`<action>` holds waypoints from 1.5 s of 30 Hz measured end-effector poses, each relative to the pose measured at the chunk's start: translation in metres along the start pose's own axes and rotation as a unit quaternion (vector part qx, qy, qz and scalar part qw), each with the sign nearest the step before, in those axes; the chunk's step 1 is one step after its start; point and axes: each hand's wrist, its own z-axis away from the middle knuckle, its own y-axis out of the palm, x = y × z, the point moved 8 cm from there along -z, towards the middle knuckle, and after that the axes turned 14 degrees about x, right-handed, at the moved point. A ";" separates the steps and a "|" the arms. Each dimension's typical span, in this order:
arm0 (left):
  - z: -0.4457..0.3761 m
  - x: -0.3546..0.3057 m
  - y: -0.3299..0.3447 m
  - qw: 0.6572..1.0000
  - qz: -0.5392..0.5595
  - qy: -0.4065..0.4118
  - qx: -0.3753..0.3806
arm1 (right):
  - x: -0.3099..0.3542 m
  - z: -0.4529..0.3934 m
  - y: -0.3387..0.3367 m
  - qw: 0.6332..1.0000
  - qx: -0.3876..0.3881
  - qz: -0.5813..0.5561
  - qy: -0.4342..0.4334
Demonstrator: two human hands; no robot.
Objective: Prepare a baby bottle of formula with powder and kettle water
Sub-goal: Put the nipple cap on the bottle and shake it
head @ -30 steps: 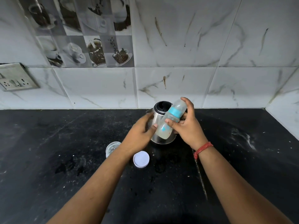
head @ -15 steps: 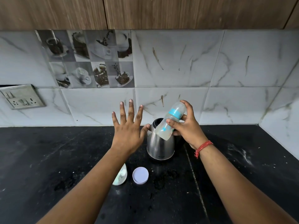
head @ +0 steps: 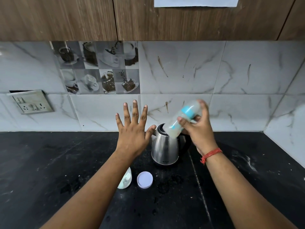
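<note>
Bottle (head: 182,119) gripped, tilted, above the kettle (head: 165,147).

Nearest on the black counter (head: 49,162), a round white lid (head: 144,179) is seen beside a pale container (head: 126,179) partly hidden by the left forearm. Further back, the left hand (head: 132,131) is held flat with 5 fingers spread, holding nothing; the blurred bottle is clasped by the right hand (head: 197,128).
</note>
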 end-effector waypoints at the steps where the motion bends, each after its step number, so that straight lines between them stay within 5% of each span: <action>1: 0.000 0.000 -0.001 1.000 0.001 0.000 -0.002 | -0.003 0.001 0.000 1.000 -0.001 -0.003 0.008; 4: 0.001 -0.001 -0.004 1.000 0.006 -0.004 -0.002 | 0.001 0.005 -0.018 0.994 -0.078 -0.074 -0.002; 12: 0.002 -0.004 -0.007 1.000 0.018 -0.004 -0.001 | 0.003 0.005 -0.014 1.000 -0.002 0.002 0.018; 20: -0.004 -0.007 -0.009 1.000 0.019 0.003 0.003 | 0.010 0.003 -0.027 0.999 -0.046 -0.013 -0.003; 23: -0.005 -0.007 -0.011 1.000 0.016 0.003 -0.005 | 0.011 -0.001 -0.018 0.999 0.002 0.034 0.014; 25: -0.007 -0.006 -0.009 1.000 0.020 0.002 0.002 | 0.011 -0.001 -0.027 0.999 -0.042 -0.007 0.007; 38: -0.010 -0.005 -0.009 1.000 0.010 0.004 0.010 | 0.017 -0.015 -0.014 0.999 0.001 0.040 -0.002; 41: -0.013 -0.004 -0.008 1.000 0.011 0.003 0.015 | 0.014 -0.014 -0.028 0.997 -0.069 -0.019 -0.019; 45: -0.013 -0.004 -0.009 1.000 0.004 0.003 0.014 | 0.008 -0.017 -0.020 1.000 -0.023 0.020 0.004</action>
